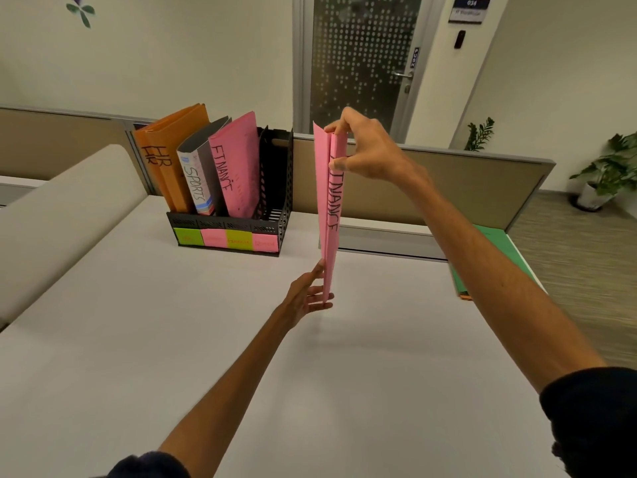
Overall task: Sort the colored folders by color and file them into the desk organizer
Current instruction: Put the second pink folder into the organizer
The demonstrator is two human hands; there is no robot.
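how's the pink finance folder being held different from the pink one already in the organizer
The held folder is upright above the desk, right hand pinching its top, left hand touching its bottom; the filed folder stands in the organizer. The held folder shows its edge, the filed folder its broad face. Both are pink, marked FINANCE.

A pink folder (327, 215) lettered in black is set against a white desk (206, 339). The black perforated organizer (275, 188) holds orange folders (165, 150), a grey folder (210, 150) and a second pink folder (238, 167). Its front labels (225, 240) alternate lime green and pink. A green folder (496, 243) covers what may be an orange sheet (466, 297).
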